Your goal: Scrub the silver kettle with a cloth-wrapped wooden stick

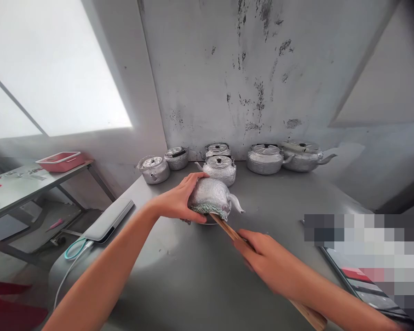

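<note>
A dented silver metal kettle (212, 193) is held tipped over, just above the middle of the grey metal surface (179, 285). It is gripped by the left hand (175, 200), with the fingers spread over its top and side and the thumb pressed low. If that grip is let loose or the round metal is slippery, the kettle could be dropped or rolled away.

A long wooden stick (227, 228) is grasped by the right hand (262, 259), with the fingers closed around it. Its tip is put at the kettle's low edge, by a green and white woven-looking strip (207, 210). What is touched by the tip cannot be told. If the stick is pushed too hard, the kettle could be knocked out of the left hand, or the strip could be snagged. The thumb is placed near the tip, so it could be poked if the stick slips.

A silver kettle with a black knob (221, 171) is set close behind. It could be bumped if the held one is swung back. At the left edge, a flat grey case (112, 221) is joined to a white cord (69, 272); it could be pulled down if the cord is caught by an arm.
</note>
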A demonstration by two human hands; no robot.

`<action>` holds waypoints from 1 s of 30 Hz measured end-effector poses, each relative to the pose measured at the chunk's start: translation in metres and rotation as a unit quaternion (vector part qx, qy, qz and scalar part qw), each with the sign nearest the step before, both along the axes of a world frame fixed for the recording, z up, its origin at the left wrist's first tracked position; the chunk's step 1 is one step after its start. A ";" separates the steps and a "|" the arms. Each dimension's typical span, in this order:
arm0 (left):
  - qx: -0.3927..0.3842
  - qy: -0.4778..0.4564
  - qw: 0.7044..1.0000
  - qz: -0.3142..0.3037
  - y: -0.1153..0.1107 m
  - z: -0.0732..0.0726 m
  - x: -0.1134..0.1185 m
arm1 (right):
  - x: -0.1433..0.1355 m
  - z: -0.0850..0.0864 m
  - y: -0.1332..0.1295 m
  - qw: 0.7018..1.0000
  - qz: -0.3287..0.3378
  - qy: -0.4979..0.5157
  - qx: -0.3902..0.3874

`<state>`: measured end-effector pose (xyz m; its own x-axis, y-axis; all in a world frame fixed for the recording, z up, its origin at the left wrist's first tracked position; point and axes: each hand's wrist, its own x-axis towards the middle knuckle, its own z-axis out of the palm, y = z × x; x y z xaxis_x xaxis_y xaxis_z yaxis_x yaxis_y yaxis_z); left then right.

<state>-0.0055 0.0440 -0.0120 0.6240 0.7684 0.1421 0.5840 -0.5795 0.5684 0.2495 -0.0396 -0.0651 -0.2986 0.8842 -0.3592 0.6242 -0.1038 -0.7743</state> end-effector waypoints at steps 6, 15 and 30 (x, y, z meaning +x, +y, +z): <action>0.116 -0.031 0.989 0.082 -0.012 -0.012 0.017 | -0.013 0.004 0.003 0.997 -0.008 0.063 -0.042; 0.134 -0.001 0.991 0.018 0.004 -0.011 0.037 | -0.005 0.003 0.014 0.991 -0.047 0.101 -0.071; 0.075 0.169 0.982 0.036 0.011 0.021 0.070 | -0.001 -0.020 0.004 0.984 -0.066 0.137 -0.093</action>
<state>0.0645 0.0554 0.0088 0.5999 0.7984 0.0509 0.7672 -0.5922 0.2465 0.2482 -0.0358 -0.0849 -0.2935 0.8481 -0.4411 0.3657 -0.3267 -0.8715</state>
